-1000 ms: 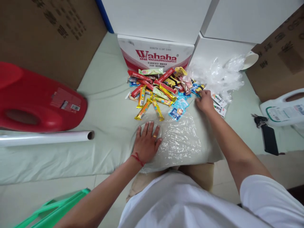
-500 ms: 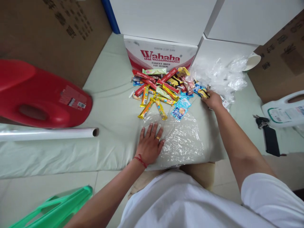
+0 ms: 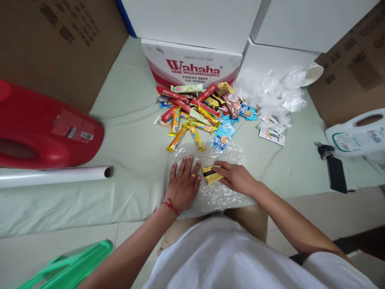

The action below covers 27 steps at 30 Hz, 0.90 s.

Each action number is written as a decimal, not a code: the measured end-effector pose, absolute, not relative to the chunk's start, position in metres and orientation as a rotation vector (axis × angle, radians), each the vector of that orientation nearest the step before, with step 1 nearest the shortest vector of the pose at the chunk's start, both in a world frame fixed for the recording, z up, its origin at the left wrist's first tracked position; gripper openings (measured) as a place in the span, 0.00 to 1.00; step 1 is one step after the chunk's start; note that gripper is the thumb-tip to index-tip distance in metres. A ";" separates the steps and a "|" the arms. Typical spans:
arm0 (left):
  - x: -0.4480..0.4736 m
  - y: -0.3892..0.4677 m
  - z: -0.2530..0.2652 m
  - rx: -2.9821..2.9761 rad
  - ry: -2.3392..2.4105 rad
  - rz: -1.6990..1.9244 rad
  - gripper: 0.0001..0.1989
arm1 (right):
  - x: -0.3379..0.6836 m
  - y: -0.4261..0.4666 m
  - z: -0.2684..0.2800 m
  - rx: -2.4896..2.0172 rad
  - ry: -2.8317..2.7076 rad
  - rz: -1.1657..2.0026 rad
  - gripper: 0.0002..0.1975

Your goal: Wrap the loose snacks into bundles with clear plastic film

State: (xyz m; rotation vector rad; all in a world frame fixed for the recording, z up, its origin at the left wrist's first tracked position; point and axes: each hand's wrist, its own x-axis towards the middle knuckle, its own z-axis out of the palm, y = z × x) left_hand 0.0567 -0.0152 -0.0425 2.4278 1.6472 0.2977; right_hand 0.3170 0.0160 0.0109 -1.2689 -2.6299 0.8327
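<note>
My left hand (image 3: 183, 186) lies flat with fingers spread on the left part of a clear plastic bag (image 3: 228, 196), which is spread at the table's front edge. Just right of it, my right hand (image 3: 236, 176) pinches a yellow snack packet (image 3: 211, 175) with a black band, low over the bag. Beyond the bag is a pile of wrapped snacks: red bars (image 3: 173, 94), yellow-orange sticks (image 3: 177, 137) and blue packets (image 3: 221, 138). Two white packets (image 3: 271, 137) lie to the right of the pile.
Behind the pile stands a Wahaha carton (image 3: 192, 64). Crumpled clear plastic (image 3: 270, 90) sits at the back right. On the left are a red jug (image 3: 69, 124) and a white roll (image 3: 60, 175). A white bottle (image 3: 355, 134), keys (image 3: 325, 150) and a black phone-like object (image 3: 336, 173) lie at right.
My right hand has brought the yellow packet from the right side of the pile to the bag, beside my left hand. The left hand stays flat on the plastic. The view has shifted slightly.
</note>
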 end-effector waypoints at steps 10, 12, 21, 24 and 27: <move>0.057 -0.015 -0.041 2.432 1.662 0.271 0.27 | 0.306 0.185 0.050 -1.700 -2.346 0.291 0.18; 0.057 -0.015 -0.040 2.431 1.659 0.275 0.27 | 0.287 0.235 0.042 -1.775 -2.251 0.060 0.20; 0.056 -0.014 -0.036 2.351 1.682 0.343 0.27 | 0.280 0.281 0.025 -1.945 -2.323 0.026 0.19; 0.057 -0.013 -0.035 2.330 1.679 0.326 0.27 | 0.320 0.238 0.038 -1.918 -2.297 0.035 0.19; 0.058 -0.013 -0.035 2.323 1.679 0.319 0.27 | 0.351 0.173 0.054 -1.786 -2.205 0.398 0.18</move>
